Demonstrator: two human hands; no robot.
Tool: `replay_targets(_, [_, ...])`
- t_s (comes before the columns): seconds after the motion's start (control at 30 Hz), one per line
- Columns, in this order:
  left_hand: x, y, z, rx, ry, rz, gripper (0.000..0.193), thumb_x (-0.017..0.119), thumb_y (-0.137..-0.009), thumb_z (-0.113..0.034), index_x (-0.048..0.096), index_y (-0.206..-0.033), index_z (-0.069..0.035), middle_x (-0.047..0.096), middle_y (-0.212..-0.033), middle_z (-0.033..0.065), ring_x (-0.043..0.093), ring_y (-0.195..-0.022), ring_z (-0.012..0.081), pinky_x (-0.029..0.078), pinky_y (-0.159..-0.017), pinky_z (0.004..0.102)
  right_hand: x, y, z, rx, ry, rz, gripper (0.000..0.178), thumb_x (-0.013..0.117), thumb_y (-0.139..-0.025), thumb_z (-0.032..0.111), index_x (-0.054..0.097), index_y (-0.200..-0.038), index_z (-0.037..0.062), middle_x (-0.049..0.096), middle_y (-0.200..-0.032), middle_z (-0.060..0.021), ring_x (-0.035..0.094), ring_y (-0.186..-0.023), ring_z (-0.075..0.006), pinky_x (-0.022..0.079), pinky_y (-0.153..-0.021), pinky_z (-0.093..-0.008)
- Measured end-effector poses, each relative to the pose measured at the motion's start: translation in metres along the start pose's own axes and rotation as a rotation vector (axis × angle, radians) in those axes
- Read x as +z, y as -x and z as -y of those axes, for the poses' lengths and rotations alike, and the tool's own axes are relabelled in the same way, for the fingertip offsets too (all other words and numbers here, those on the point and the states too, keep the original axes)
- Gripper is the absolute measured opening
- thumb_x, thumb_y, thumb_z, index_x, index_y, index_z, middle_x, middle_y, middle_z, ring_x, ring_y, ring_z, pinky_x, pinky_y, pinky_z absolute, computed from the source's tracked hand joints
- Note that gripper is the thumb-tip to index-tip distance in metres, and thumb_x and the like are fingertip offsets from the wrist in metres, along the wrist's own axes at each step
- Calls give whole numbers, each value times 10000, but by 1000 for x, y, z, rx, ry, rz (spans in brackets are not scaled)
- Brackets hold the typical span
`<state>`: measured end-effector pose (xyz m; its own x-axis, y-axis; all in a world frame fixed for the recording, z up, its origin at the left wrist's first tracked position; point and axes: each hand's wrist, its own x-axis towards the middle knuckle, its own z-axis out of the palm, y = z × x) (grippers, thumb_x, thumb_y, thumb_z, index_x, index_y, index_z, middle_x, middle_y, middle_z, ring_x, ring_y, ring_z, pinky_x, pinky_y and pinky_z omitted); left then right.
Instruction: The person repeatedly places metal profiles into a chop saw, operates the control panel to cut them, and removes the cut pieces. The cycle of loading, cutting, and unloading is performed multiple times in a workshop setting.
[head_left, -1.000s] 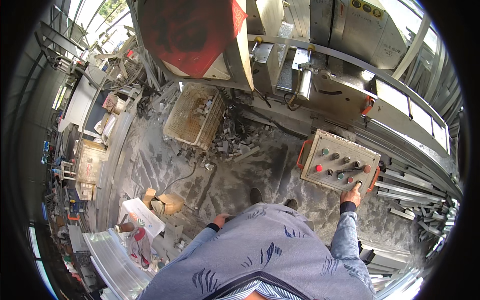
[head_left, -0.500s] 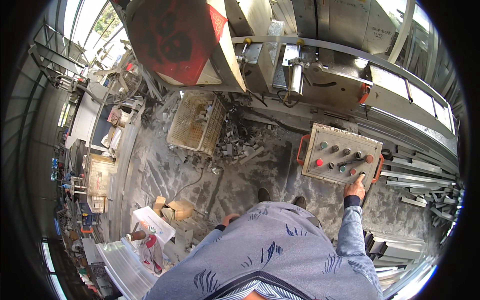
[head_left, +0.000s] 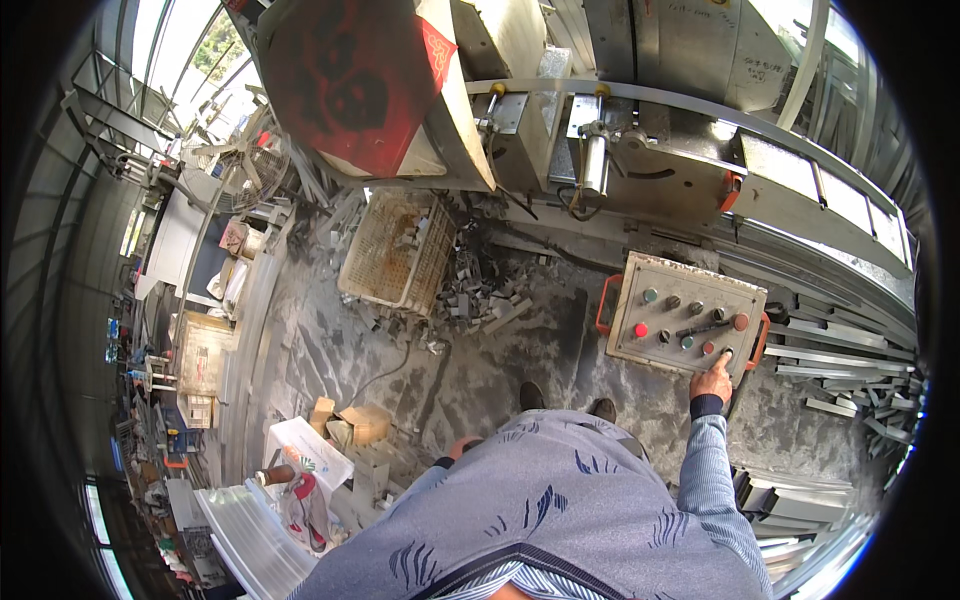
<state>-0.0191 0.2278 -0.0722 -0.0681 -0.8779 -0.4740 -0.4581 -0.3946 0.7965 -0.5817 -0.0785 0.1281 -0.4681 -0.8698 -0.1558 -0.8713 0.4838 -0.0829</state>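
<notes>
My right hand (head_left: 712,382) reaches forward with its index finger stretched out. That fingertip touches a button near the lower right corner of a worn grey control box (head_left: 700,285), and the other fingers look curled in. Red, green and dark buttons and knobs cover the box's top, and an orange-red handle (head_left: 604,303) stands at its left side. Beside my apron (head_left: 520,490), at waist height, only a small part of my left hand (head_left: 462,446) shows; its fingers are hidden behind the cloth.
Ahead stands a metal machine with a cylinder (head_left: 595,165) and a red panel (head_left: 350,90). A dirty plastic crate (head_left: 385,250) sits by scattered metal offcuts (head_left: 480,300). Long metal profiles (head_left: 830,350) lie at the right. A white box (head_left: 310,450) and a brown carton (head_left: 365,423) are at the lower left.
The view has shifted slightly, so the scene sits a little lower and to the right. My right index finger remains on the same part of the control box.
</notes>
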Motion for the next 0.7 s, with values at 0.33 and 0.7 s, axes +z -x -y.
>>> replay_targets(0.33, [-2,-12,4,94,-90,30,533,684,-747,-417,588,-1187,-134,557,-1232,112,511,-1140,297,411,-932,435,3,-1,0,-7,11,-24,781,650,-728,194,258,-1375,0,660,-813,-166,656,-762,-306,512,-696,-391])
replay_targets(0.7, [9,-25,24,203,-102,13,452,674,-736,-280,612,-1148,-106,581,-1192,117,553,-1081,286,446,-894,398,-1,1,6,28,24,-26,780,666,-726,214,266,-1366,16,657,-829,-172,653,-782,-318,514,-715,-395])
